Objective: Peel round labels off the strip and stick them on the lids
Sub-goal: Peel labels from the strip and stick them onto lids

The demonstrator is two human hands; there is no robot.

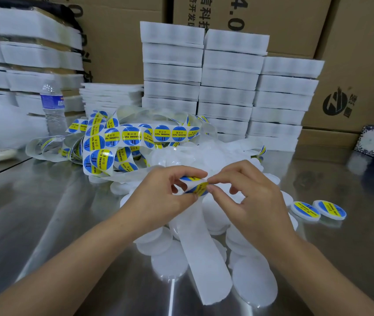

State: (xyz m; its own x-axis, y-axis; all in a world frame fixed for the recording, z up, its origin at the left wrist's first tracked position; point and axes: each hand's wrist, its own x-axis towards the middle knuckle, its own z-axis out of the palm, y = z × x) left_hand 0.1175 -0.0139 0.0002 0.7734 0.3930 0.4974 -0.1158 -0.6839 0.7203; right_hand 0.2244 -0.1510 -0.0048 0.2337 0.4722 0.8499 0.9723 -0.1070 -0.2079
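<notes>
Blue round labels (162,133) with yellow bands, plain white lids (253,281), silvery table (44,213).

Shiny metal tabletop (44,213), glare streaks across it. Brown cardboard cartons (352,53) with black print wall off the back. White foam trays (227,87) stacked in columns before them. Clear water bottle (53,110) stands left.

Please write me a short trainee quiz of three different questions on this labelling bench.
1. True or false: both hands pinch the same round blue-and-yellow label.
2. How many white round lids already labelled lie to the right of the right hand?
3. The clear plastic water bottle stands: A) far left, B) far right, C) between the hands.

Key: 1 true; 2 two; 3 A. The left hand holds the backing strip too.
</notes>
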